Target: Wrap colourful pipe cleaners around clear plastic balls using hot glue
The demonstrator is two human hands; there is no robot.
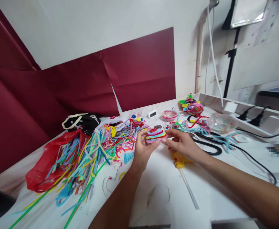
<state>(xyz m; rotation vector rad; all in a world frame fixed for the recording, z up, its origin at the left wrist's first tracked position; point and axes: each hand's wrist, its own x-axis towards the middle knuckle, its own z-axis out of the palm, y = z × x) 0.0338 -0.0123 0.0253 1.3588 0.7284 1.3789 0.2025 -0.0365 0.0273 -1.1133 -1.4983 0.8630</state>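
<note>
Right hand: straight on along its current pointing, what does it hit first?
The striped fuzzy piece: the right hand appears to be touching its right edge. Behind that, roughly in line, comes the left hand, though exact depth is hard to judge from one view.

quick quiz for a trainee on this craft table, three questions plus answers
1. True or false: the left hand and the right hand both touch the striped piece.
2. What do the coloured strands at the left spill out of? A) a glass jar B) a red bag C) a wooden crate
3. Fill in: the glue gun on the table is ____ in colour.

Key: 1. true; 2. B; 3. yellow
</note>
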